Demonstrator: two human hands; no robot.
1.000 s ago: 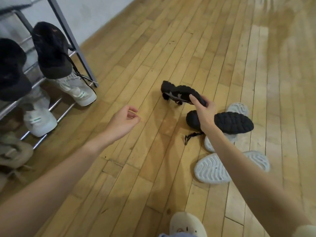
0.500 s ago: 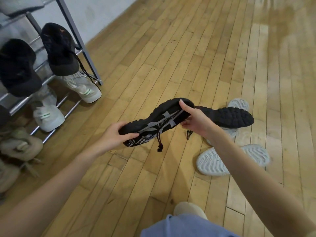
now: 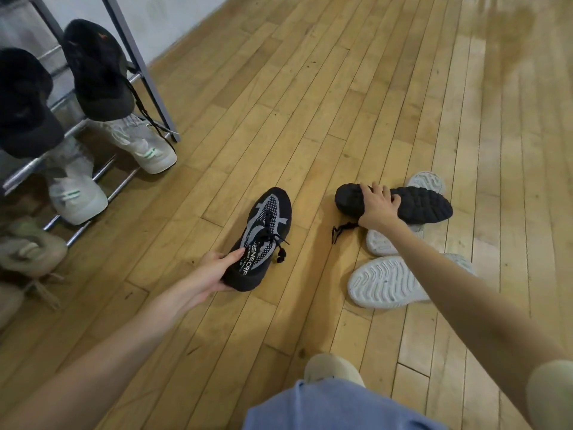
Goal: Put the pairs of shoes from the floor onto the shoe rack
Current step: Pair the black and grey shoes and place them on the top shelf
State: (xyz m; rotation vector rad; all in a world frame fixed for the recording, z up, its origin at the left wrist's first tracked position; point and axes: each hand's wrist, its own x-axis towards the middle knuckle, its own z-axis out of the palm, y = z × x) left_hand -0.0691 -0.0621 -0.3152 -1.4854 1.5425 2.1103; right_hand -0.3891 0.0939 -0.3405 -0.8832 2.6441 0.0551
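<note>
Home entryway or hall, worn wooden plank floor [image 3: 341, 88], metal shoe rack [image 3: 136, 57] against a pale wall [image 3: 173, 17], sneakers on its rails, loose shoes [image 3: 393, 280] on the floor right of the rack

Single head-worn view, wide-angle, looking forward and steeply down at wooden floor [image 3: 310, 103]. Both forearms reach in from bottom edge, close to lens. Shoe rack [image 3: 136, 60] at far left edge; frame edges bend.

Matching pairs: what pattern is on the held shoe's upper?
Black shoe with grey mesh panels, head view.
</note>
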